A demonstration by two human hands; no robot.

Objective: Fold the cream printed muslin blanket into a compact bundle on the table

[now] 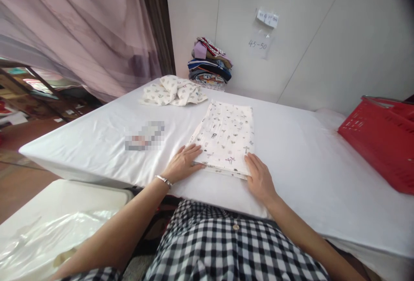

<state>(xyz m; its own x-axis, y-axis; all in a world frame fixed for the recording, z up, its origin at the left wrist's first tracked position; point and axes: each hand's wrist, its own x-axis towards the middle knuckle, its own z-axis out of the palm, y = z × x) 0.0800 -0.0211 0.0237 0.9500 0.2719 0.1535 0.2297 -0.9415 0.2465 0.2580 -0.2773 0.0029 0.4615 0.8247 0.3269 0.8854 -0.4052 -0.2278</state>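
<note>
A white cloth with small printed figures (223,132) lies folded into a flat rectangle on the white-covered table (291,151). My left hand (184,162) rests at its near left corner, fingers stretched out and fingertips on the fabric. At the near right corner, my right hand (259,176) touches the edge with its fingers extended. Several layers show along the near edge between the hands. Farther back on the left lies a crumpled cloth (176,91) with a similar print.
A pile of folded fabrics (210,65) stands at the far edge by the wall. On the right is a red plastic basket (384,143). A blurred-out item (145,135) lies left of the folded cloth. A white surface with clear plastic (71,225) is at lower left.
</note>
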